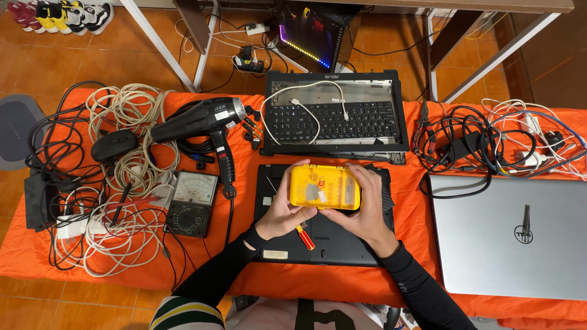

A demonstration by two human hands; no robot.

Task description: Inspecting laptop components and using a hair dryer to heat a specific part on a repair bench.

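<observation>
Over the black laptop base [342, 241], at centre: yellow box [324, 187] clasped between left hand [282, 211] and right hand [362, 208]; red screwdriver [305, 238] at six o'clock; could slip, spilling its contents among cables [122, 183] at nine.

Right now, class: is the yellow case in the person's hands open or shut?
Shut. The yellow case shows its flat lid face up with no gap along its edges, gripped by the left hand and right hand.
</observation>
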